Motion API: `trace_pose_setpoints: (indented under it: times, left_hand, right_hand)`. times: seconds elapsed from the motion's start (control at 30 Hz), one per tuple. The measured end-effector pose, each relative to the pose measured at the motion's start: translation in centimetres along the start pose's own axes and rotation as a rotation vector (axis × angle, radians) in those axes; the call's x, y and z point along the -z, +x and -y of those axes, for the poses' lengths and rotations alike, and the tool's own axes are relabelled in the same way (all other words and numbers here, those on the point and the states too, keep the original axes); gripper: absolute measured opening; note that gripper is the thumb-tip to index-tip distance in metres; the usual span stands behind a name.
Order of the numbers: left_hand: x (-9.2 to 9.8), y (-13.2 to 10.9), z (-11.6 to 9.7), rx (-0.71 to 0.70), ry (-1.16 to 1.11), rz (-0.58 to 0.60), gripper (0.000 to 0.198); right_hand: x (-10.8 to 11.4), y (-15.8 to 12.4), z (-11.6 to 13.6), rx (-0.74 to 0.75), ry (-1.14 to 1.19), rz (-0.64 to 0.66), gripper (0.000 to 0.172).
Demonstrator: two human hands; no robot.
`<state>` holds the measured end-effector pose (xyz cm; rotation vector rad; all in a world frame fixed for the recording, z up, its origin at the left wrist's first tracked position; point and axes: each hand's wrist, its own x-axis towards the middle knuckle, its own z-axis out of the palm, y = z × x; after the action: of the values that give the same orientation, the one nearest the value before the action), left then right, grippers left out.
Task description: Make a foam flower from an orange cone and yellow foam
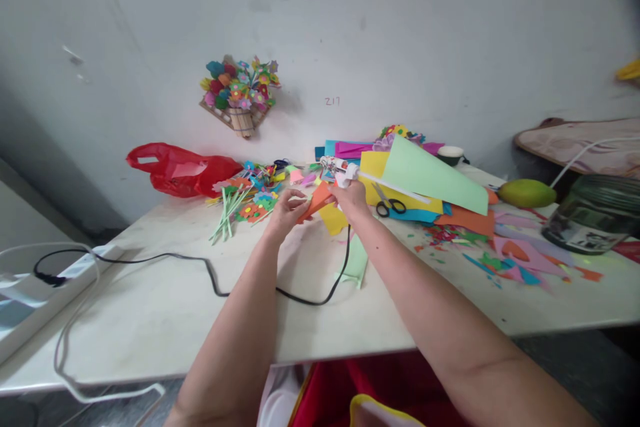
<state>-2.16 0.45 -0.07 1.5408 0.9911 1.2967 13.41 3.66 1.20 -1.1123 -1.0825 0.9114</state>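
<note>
An orange craft sheet piece [319, 201] is held at its left end by my left hand [287, 213], thumb and fingers pinched on it. My right hand [353, 200] is closed round a white glue gun [347, 175], and its fingertips reach the orange piece's right end. A long white glue stick [400, 189] juts out behind the gun to the right. The black cord [345, 267] hangs from below my right hand. Beneath the hands lie a yellow sheet [333, 218] and a pale green piece [357, 260].
Green stems [227, 217] and foam flowers [253, 211] lie left, beside a red plastic bag [185, 170]. Scissors [390, 205] rest on coloured sheets. Scraps [515, 260], a mango [527, 193] and a glass jar [595, 213] are right. The cord crosses to a power strip [75, 273].
</note>
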Motion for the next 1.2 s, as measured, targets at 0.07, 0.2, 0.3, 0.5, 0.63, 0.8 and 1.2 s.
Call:
trace_pose_setpoints:
  times: [0.07, 0.2, 0.3, 0.5, 0.63, 0.8, 1.2]
  left_hand:
    - [0.0, 0.0, 0.1, -0.004, 0.016, 0.006, 0.037]
    - [0.1, 0.1, 0.3, -0.011, 0.036, -0.022, 0.035]
    - [0.2, 0.2, 0.3, 0.000, 0.028, -0.066, 0.036]
    - [1.0, 0.2, 0.5, 0.029, -0.014, -0.145, 0.039]
    - [1.6, 0.4, 0.9, 0.045, -0.041, -0.181, 0.040]
    - [1.8, 0.4, 0.9, 0.058, -0.062, -0.224, 0.039]
    - [1.9, 0.4, 0.7, 0.065, -0.097, -0.249, 0.037]
  right_hand:
    - [0.0, -0.1, 0.1, 0.017, -0.018, 0.007, 0.015]
    - [0.1, -0.4, 0.4, 0.055, -0.091, 0.005, 0.017]
    - [0.4, -0.8, 1.1, 0.135, -0.132, -0.063, 0.026]
    - [1.6, -1.5, 2.8, 0.213, -0.225, 0.131, 0.029]
    - [2.1, -1.7, 3.3, 0.192, -0.287, 0.351, 0.026]
    - [2.3, -2.0, 3.9, 0.202, -0.352, 0.464, 0.027]
    - [2.4, -1.9, 4.0, 0.170, -0.470, 0.489, 0.026]
